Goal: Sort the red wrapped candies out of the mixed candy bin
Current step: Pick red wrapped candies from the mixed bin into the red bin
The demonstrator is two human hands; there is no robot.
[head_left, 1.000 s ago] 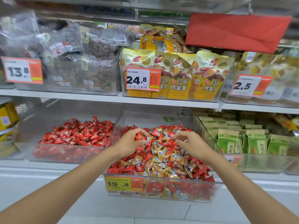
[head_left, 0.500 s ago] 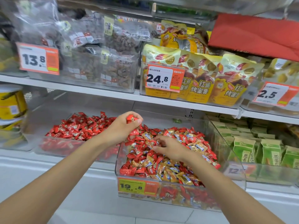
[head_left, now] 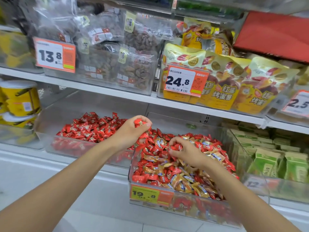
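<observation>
Red wrapped candy (head_left: 140,123) between left hand (head_left: 130,133) fingertips, right hand (head_left: 187,154) pinching another

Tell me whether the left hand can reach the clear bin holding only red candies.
Probably yes: the left hand, gripping red wrapped candies, hovers right beside that open-topped clear bin, with nothing between.

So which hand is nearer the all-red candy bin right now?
Left. The left hand, gripping red candies, is at the all-red bin's right edge; the right hand, pinching a candy, is farther right in the mixed bin.
</observation>
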